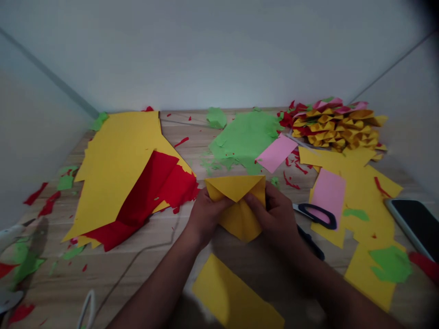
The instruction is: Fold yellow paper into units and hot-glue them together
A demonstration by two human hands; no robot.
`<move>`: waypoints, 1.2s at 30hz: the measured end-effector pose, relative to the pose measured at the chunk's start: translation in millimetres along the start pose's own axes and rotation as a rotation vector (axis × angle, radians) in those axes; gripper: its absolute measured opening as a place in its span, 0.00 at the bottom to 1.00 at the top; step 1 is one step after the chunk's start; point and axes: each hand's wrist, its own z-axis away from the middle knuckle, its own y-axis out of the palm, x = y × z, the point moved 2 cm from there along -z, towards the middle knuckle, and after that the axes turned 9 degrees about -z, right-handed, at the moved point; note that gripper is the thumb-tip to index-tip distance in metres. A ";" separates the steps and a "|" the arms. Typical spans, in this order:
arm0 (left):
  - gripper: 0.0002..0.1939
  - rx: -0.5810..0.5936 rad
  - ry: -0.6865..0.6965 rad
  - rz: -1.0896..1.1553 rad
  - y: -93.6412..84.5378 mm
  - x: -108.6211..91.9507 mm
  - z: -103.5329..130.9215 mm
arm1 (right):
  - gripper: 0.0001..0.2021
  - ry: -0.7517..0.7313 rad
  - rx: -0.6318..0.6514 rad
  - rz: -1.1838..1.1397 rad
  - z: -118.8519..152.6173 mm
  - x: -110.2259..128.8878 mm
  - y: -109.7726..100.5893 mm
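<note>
Between both hands, above the middle of the table, is a yellow folded paper with a triangular flap along its top edge. My left hand grips its left side, thumb on the front face. On the right side my right hand holds it the same way, thumb near the flap's tip and fingers behind the paper. Below the hands lies a flat yellow paper rectangle. Dark-handled scissors rest just right of my right hand, partly hidden by it.
Large yellow sheets with red paper lie left. Green paper is at the back, folded yellow pieces back right. Pink rectangles, yellow offcuts and a phone are right. A cable crosses front left.
</note>
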 end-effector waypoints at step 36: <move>0.26 0.042 0.091 -0.048 -2.6 -1.5 -0.7 | 0.11 -0.029 -0.039 -0.114 -3.0 -1.2 -1.1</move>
